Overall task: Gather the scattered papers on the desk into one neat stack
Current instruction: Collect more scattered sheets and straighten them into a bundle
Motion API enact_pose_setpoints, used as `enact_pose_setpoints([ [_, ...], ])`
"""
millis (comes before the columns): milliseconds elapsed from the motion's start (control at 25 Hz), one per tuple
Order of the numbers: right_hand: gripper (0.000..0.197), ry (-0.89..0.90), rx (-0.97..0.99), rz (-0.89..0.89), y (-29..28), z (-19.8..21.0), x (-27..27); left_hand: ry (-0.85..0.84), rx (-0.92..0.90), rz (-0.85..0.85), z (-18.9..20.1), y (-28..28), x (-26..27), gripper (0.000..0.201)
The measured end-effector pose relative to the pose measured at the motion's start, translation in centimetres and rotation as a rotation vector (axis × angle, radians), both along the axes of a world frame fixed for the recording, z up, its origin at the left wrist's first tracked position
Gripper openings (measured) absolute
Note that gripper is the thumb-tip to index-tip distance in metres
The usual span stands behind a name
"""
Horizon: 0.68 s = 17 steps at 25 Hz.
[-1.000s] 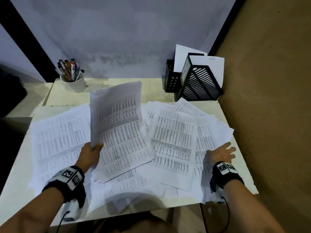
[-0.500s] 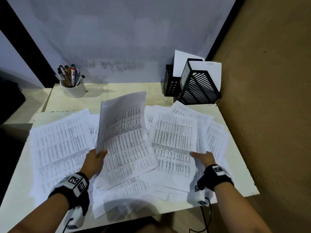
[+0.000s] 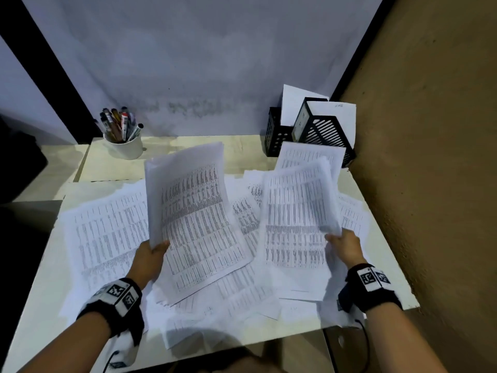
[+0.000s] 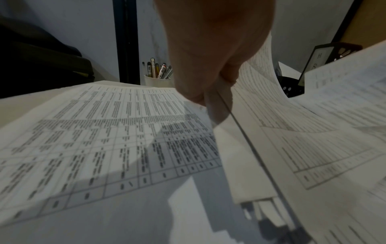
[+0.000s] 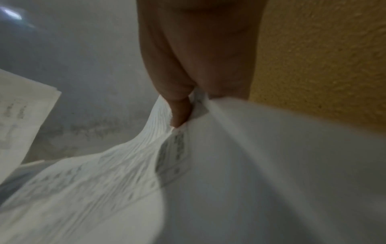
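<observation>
Since the earlier frame, a sheaf of white printed papers (image 3: 298, 211) has been lifted at right by the right hand (image 3: 345, 246); the left hand (image 3: 150, 258) grips another sheaf (image 3: 193, 211) above the littered pale desk (image 3: 32, 319)

At the left wrist, a pinch by the fingers (image 4: 217, 109) is seen; at the right wrist likewise, and both sheaves are best merged with edges squared

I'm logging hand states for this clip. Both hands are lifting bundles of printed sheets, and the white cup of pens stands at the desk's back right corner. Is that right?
Not quite: the white cup of pens stands at the desk's back left, as the head view shows. The rest holds: the left hand and right hand each lift a bundle of printed sheets.
</observation>
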State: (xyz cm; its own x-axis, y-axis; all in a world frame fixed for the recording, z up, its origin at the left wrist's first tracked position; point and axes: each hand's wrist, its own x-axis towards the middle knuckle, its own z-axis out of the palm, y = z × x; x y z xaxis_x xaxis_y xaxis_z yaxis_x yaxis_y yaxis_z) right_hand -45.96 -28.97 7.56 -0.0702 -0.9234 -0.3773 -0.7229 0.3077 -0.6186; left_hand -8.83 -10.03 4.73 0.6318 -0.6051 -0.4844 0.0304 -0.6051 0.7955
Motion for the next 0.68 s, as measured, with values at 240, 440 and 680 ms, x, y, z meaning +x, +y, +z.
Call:
enact_pose_setpoints([
  [240,0.025,0.056,-0.062,0.22,-0.7,3.2,2.0,-0.002,-0.041,-0.031,-0.5,0.5,0.8,0.028],
  [440,0.02,0.028,-0.287,0.08,-2.0,7.1,2.3,0.037,-0.095,-0.036,-1.1,1.2,0.6,0.026],
  [680,0.03,-0.214,-0.476,-0.162,-3.4,14.5,-1.3,0.036,-0.131,-0.029,-1.2,1.4,1.9,0.024],
])
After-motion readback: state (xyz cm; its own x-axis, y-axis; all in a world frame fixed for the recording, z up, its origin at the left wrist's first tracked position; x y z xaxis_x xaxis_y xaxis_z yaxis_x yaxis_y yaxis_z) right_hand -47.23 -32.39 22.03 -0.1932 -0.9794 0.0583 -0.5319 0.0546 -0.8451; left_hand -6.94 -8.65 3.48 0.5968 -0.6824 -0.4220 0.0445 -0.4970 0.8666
